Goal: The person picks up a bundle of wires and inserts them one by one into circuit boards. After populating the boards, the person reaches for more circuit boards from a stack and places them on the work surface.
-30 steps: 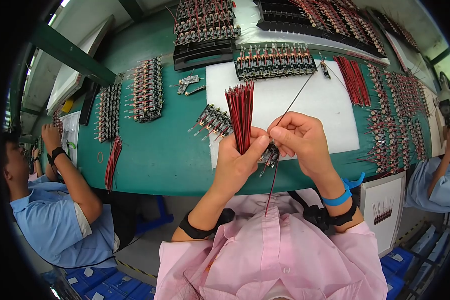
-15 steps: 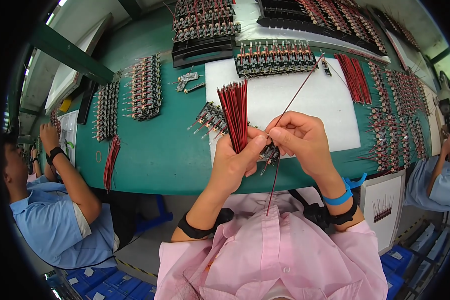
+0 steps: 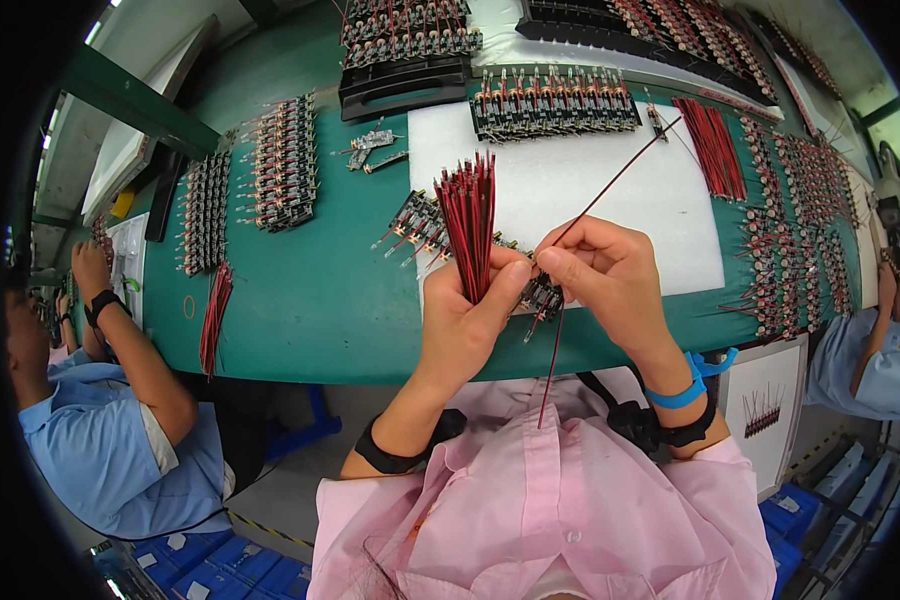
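My left hand (image 3: 458, 325) is closed round an upright bundle of red and black wires (image 3: 468, 220). Opposite it, my right hand (image 3: 610, 285) pinches one long, thin red-and-black wire (image 3: 620, 176) between thumb and fingers. That wire slants up to the right above the hand, and its lower end hangs toward my shirt. The fingertips of both hands nearly meet over a row of small circuit boards (image 3: 417, 226) with short wires and clear tips. Fingers and bundle cover part of that row, and whether the wire touches a board cannot be seen.
A white foam sheet (image 3: 660, 240) lies on the green table (image 3: 300, 320). Beyond are a long board row (image 3: 555, 105) and a black tray (image 3: 405, 90). More wires (image 3: 710, 150) and board rows (image 3: 282, 165) flank it. A co-worker (image 3: 120, 430) sits at left, another (image 3: 860, 360) at right.
The upper end of the single wire has swung to the right and now leans more. My left hand still grips the bundle, whose top looks more spread. The view has shifted slightly.
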`<state>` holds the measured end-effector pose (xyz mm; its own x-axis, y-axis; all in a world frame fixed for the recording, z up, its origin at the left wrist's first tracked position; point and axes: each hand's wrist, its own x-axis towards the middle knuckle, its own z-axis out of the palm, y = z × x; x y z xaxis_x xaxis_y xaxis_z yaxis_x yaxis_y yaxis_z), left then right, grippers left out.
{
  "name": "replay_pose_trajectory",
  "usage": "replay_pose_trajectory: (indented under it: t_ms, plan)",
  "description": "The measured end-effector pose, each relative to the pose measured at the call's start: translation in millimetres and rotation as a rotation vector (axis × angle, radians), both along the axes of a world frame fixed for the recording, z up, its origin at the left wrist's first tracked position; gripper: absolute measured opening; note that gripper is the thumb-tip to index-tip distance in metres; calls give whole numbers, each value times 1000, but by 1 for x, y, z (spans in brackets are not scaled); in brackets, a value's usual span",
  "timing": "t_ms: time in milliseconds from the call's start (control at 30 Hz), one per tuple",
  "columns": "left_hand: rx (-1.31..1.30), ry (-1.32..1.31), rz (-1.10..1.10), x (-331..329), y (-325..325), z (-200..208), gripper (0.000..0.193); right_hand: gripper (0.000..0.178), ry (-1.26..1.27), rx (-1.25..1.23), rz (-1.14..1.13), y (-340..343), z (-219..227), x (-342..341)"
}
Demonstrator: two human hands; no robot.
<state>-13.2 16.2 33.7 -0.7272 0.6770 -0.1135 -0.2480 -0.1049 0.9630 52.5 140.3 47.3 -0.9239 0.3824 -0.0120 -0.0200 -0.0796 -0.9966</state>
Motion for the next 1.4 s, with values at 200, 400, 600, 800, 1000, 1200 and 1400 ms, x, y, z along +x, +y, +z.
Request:
replay_pose_trajectory:
  t_ms: [200, 400, 600, 800, 1000, 1200, 1400]
  plan:
    - [3, 120, 14, 0, -2, -2, 14, 10, -16, 48, 14, -3, 1, 0]
    - [-28, 172, 28, -1, -3, -5, 12, 9, -79, 134, 38, -3, 2, 3]
    - [-68, 287, 60, 0, -1, -1, 10, 8, -91, 250, 33, -8, 3, 3]
    - [-46, 280, 62, -5, -17, -11, 11, 5, -41, 436, -6, 1, -6, 7]
    - [219, 336, 372, -7, -45, -32, 24, 4, 13, 794, -99, 22, -33, 15]
    - [247, 448, 513, -19, -62, -50, 27, 5, -53, 769, -121, 18, -41, 12]
    - [-68, 343, 468, -16, -64, -43, 27, 4, -74, 831, -125, 15, -44, 9]
